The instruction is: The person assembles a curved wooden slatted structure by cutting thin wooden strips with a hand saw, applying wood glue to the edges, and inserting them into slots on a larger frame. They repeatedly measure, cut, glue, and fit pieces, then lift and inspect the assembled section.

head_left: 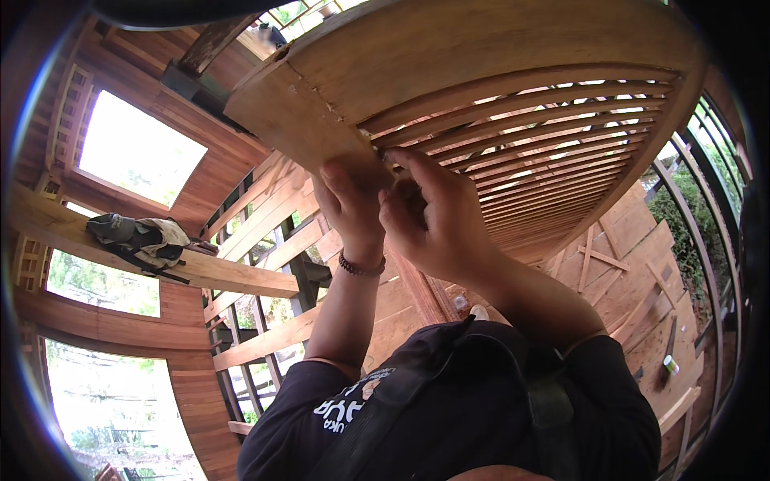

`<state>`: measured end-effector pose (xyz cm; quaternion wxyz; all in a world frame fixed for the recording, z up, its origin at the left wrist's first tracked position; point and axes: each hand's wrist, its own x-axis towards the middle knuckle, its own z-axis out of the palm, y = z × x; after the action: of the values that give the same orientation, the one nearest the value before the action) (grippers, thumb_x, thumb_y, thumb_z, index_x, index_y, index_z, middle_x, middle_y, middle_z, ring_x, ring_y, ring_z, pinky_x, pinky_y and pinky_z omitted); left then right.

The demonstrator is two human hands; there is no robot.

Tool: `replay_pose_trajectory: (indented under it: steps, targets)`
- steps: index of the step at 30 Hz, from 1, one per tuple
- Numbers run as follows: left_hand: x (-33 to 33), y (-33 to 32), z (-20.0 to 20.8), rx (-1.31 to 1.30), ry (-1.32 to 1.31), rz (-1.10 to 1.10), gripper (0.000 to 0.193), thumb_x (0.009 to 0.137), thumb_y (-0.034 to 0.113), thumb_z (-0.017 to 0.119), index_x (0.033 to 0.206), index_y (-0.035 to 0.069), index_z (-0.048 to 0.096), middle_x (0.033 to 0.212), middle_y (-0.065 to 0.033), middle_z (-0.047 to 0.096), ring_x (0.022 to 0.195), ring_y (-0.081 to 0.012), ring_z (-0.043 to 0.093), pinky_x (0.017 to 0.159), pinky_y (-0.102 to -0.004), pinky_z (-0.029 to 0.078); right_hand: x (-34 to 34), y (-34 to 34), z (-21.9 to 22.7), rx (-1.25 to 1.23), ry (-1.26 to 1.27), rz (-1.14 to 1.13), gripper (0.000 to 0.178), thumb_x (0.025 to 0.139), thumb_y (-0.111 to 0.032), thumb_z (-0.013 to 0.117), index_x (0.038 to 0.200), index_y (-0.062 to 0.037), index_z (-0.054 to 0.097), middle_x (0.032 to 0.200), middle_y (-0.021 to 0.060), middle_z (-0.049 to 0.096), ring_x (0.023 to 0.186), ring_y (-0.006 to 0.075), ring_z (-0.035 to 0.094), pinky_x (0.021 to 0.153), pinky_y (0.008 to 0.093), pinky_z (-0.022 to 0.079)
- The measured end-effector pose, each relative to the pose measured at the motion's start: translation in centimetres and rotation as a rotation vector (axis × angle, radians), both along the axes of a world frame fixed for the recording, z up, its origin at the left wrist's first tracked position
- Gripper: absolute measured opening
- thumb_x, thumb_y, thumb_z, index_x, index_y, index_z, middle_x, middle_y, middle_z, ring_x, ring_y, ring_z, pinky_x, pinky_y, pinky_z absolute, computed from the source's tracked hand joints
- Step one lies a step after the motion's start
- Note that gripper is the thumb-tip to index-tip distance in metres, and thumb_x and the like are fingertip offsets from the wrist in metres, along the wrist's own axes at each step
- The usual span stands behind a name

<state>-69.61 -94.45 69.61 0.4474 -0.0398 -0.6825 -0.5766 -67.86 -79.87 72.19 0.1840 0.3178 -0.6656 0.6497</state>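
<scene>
A large wooden slatted panel (497, 48) spans the upper right, with a broad plain frame and many thin parallel slats. My left hand (346, 200), with a beaded bracelet at the wrist, rests against the lower end of the frame's side piece (297, 120); its thumb lies along the wood and its other fingers are hidden behind. Beside it, my right hand (433, 200) is closed, fingers curled near the joint where the slats meet that side piece. Whatever my right fingers pinch is too small or too covered to make out. A rough pale line crosses the frame joint above my hands.
On a thick wooden beam (241, 272) at the left lie a cap and a bag (152, 239). Windows open in the plank wall behind it. Below, the plank floor (609, 264) carries loose strips, a small can (670, 365) and a brush-like thing. Dark railings (690, 184) stand at the right.
</scene>
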Motion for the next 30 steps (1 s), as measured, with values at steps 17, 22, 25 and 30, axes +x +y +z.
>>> replay_pose_trajectory:
  steps: [17, 22, 25, 30]
  targets:
    - [-1.9, -0.1, -0.5, 0.012, 0.049, -0.150, 0.050, 0.108, 0.049, 0.043, 0.120, 0.001, 0.051, 0.100, -0.0077, 0.065, 0.086, -0.0140, 0.064, 0.074, -0.0278, 0.053, -1.6, 0.6, 2.5, -0.053, -0.001, 0.016, 0.039, 0.089, 0.000, 0.063, 0.128, 0.0062, 0.057, 0.077, 0.0056, 0.063, 0.063, 0.0056, 0.056, 0.056, 0.0232, 0.045]
    - [-2.0, 1.3, 1.0, -0.020, 0.094, -0.122, 0.047, 0.111, 0.047, 0.037, 0.100, 0.004, 0.055, 0.092, -0.0051, 0.062, 0.081, -0.0163, 0.060, 0.074, -0.0329, 0.050, -2.7, 0.7, 2.1, -0.308, -0.261, 0.299, 0.037, 0.088, -0.005, 0.063, 0.122, 0.0082, 0.059, 0.079, 0.0051, 0.065, 0.068, 0.0081, 0.061, 0.061, 0.0245, 0.048]
    - [-2.2, 1.2, 0.8, 0.036, 0.090, -0.137, 0.049, 0.111, 0.047, 0.036, 0.099, 0.004, 0.056, 0.091, -0.0052, 0.060, 0.082, -0.0159, 0.060, 0.074, -0.0332, 0.050, -2.8, 0.6, 2.0, -0.367, -0.300, 0.396, 0.039, 0.090, -0.001, 0.061, 0.128, 0.0077, 0.057, 0.082, 0.0027, 0.064, 0.069, 0.0049, 0.058, 0.059, 0.0212, 0.045]
    - [-2.4, 1.0, 1.0, -0.038, 0.089, -0.146, 0.048, 0.112, 0.046, 0.035, 0.099, 0.004, 0.055, 0.090, -0.0053, 0.062, 0.081, -0.0144, 0.060, 0.072, -0.0315, 0.050, -2.9, 0.1, 1.8, -0.414, -0.251, 0.457, 0.045, 0.091, 0.002, 0.058, 0.135, 0.0059, 0.054, 0.084, 0.0027, 0.063, 0.063, 0.0036, 0.055, 0.055, 0.0195, 0.044]
